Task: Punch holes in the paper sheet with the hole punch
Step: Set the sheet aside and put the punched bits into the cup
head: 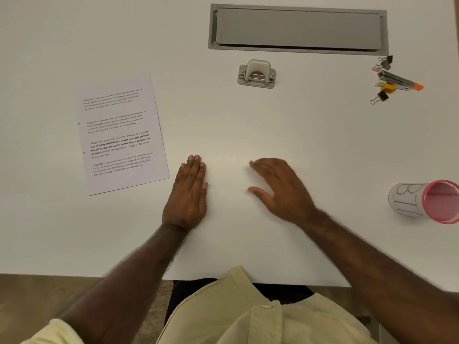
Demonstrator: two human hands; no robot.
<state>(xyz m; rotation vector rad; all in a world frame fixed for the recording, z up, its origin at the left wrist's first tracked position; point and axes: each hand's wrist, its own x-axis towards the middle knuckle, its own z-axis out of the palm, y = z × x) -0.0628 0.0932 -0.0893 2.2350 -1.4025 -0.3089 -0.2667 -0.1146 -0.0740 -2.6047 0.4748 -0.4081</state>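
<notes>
Near the front edge of the white table (248, 125), both hands hold nothing. The left hand (190, 192) lies flat, palm down, fingers straight and pressed together, resting on the tabletop. The right hand (280, 189) is spread wider — fingers loosely fanned, thumb out, slightly blurred; whether it touches the surface or hovers just above it cannot be told.

The paper sheet (119, 135) lies just left of the left hand, slightly skewed, printed side up, with two small dark marks at its left edge that are too small to identify. The hole punch (257, 73) sits well apart from it, farther back and ahead of the right hand, below the grey cable hatch (296, 28).

The likely risks lie ahead: the sheet is thin and flat against the table, so lifting it may crease it, and feeding it skewed into the punch would probably set the holes crooked — or too close to the edge. Pressing the lever with the punch unsteadied could let it slide.

Off to the right lie a clutter of binder clips (383, 95) and a tipped pink cup (427, 201).
</notes>
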